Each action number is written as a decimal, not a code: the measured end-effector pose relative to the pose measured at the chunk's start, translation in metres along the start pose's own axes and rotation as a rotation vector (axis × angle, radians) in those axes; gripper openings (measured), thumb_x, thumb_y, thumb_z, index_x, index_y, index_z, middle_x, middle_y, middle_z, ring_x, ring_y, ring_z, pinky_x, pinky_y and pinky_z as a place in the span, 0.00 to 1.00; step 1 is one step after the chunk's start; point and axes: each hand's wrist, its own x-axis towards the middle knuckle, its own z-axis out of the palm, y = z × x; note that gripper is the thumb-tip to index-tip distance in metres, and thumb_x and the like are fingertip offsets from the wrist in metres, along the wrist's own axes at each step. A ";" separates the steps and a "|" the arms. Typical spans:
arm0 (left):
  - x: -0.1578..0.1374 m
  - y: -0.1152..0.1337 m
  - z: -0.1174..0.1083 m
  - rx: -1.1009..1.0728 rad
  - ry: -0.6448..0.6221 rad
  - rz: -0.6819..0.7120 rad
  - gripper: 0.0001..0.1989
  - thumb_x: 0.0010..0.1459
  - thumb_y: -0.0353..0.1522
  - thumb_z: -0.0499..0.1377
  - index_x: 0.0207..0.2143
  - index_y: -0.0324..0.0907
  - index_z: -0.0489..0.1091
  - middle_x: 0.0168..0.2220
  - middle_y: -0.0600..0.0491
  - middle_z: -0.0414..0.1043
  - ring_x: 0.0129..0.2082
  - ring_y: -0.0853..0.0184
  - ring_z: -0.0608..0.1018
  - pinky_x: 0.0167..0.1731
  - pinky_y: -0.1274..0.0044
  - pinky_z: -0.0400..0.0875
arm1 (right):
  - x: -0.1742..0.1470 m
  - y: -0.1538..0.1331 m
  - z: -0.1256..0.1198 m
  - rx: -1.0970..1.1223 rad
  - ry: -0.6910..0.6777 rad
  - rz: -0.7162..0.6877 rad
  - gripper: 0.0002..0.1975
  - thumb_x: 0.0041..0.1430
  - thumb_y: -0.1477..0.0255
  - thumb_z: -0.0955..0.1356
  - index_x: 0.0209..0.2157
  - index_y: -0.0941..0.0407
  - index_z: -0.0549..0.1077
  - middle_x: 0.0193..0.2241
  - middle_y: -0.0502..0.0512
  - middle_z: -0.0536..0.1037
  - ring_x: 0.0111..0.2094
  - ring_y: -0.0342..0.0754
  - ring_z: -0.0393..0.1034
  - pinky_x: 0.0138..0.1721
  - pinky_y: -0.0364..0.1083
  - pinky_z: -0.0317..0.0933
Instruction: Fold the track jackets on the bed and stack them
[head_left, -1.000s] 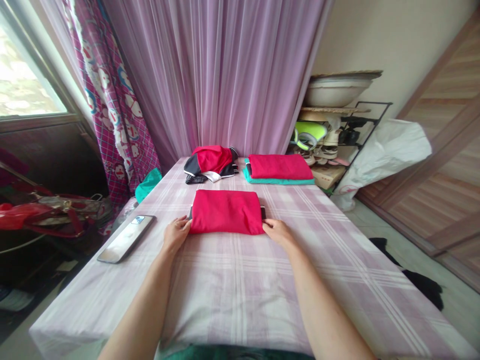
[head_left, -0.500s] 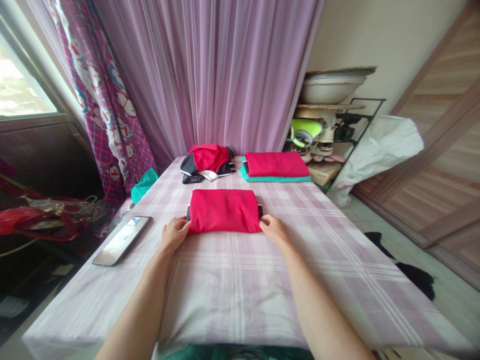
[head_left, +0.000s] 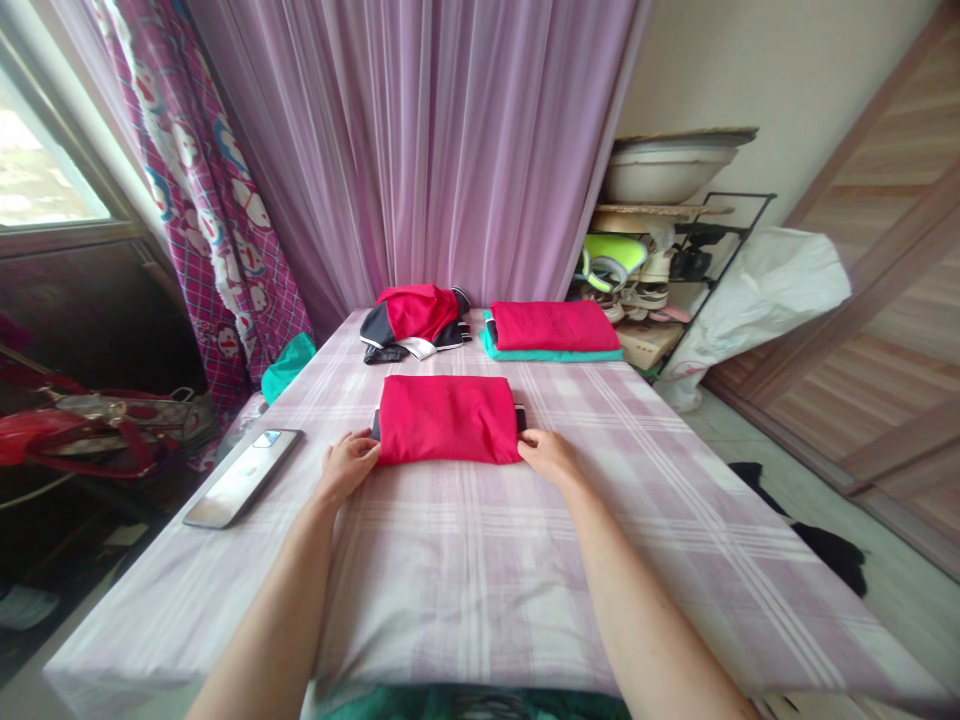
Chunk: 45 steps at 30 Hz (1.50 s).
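Observation:
A folded red garment [head_left: 450, 420] with black-and-white trim showing at both ends lies flat in the middle of the table. At its near left corner is my left hand [head_left: 349, 464], fingers closed on the edge. My right hand [head_left: 550, 456] pinches the near right corner, its fingertips partly hidden by the cloth. Behind it rests a stack with a folded red garment [head_left: 555, 326] on top of a folded teal garment [head_left: 551, 354]. To the left of that stack sits a loosely crumpled red, black and white garment [head_left: 416, 318].
The table wears a checked cloth [head_left: 480, 560]. A phone [head_left: 244, 480] lies near its left edge. Purple curtains [head_left: 465, 150] hang behind. At the right stand a shoe rack [head_left: 724, 240] with a basin [head_left: 667, 172] on top and a white bag [head_left: 780, 290].
Both hands stay at the near corners of the folded red garment. The view has shifted very slightly; otherwise things lie as before.

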 end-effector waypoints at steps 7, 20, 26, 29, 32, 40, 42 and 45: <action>-0.005 0.013 -0.006 0.000 -0.060 -0.045 0.16 0.59 0.40 0.54 0.42 0.51 0.80 0.62 0.52 0.67 0.66 0.51 0.62 0.62 0.53 0.51 | -0.002 -0.004 0.009 -0.050 0.099 0.014 0.13 0.59 0.65 0.64 0.38 0.49 0.81 0.40 0.53 0.83 0.43 0.51 0.74 0.39 0.45 0.59; -0.001 0.006 0.003 -0.095 0.119 -0.053 0.16 0.56 0.35 0.51 0.33 0.45 0.79 0.52 0.51 0.77 0.55 0.60 0.75 0.57 0.70 0.65 | -0.004 -0.002 0.013 0.078 0.221 0.009 0.14 0.59 0.68 0.62 0.37 0.53 0.80 0.37 0.54 0.82 0.40 0.49 0.73 0.38 0.43 0.59; -0.003 0.001 0.002 -0.073 0.131 -0.057 0.17 0.56 0.36 0.50 0.32 0.44 0.79 0.50 0.50 0.78 0.53 0.60 0.76 0.55 0.74 0.66 | -0.007 0.000 0.011 -0.004 0.188 0.053 0.13 0.58 0.68 0.63 0.36 0.52 0.81 0.37 0.54 0.83 0.40 0.51 0.74 0.37 0.44 0.58; -0.005 0.002 0.002 -0.059 0.112 -0.043 0.17 0.56 0.38 0.51 0.32 0.46 0.80 0.50 0.52 0.78 0.53 0.59 0.76 0.55 0.73 0.65 | -0.008 0.003 0.011 -0.053 0.180 0.029 0.17 0.63 0.67 0.60 0.36 0.52 0.81 0.38 0.55 0.83 0.41 0.50 0.74 0.37 0.45 0.57; -0.006 0.005 0.000 -0.074 0.102 -0.053 0.21 0.62 0.41 0.47 0.36 0.47 0.80 0.51 0.52 0.78 0.55 0.59 0.74 0.56 0.71 0.63 | -0.009 0.004 0.010 -0.046 0.191 0.001 0.25 0.68 0.63 0.55 0.34 0.52 0.81 0.37 0.57 0.83 0.41 0.50 0.74 0.37 0.45 0.57; -0.006 0.025 -0.005 -0.063 0.047 -0.119 0.20 0.62 0.45 0.50 0.32 0.46 0.78 0.56 0.50 0.74 0.58 0.52 0.72 0.61 0.55 0.53 | -0.012 -0.007 0.012 -0.110 0.214 0.013 0.19 0.64 0.56 0.62 0.35 0.54 0.79 0.39 0.60 0.82 0.44 0.54 0.73 0.42 0.47 0.57; -0.007 0.027 -0.004 -0.051 0.078 -0.133 0.19 0.61 0.44 0.50 0.31 0.46 0.78 0.54 0.51 0.76 0.55 0.53 0.74 0.59 0.60 0.58 | -0.011 -0.006 0.012 -0.094 0.208 0.041 0.19 0.64 0.59 0.61 0.34 0.54 0.79 0.38 0.60 0.82 0.44 0.55 0.73 0.42 0.48 0.57; -0.010 0.028 -0.003 0.011 0.097 -0.153 0.19 0.60 0.44 0.51 0.33 0.45 0.77 0.51 0.49 0.78 0.54 0.53 0.74 0.56 0.64 0.63 | -0.010 0.003 0.013 -0.040 0.249 0.077 0.18 0.65 0.61 0.60 0.36 0.53 0.79 0.38 0.59 0.82 0.43 0.54 0.73 0.42 0.48 0.58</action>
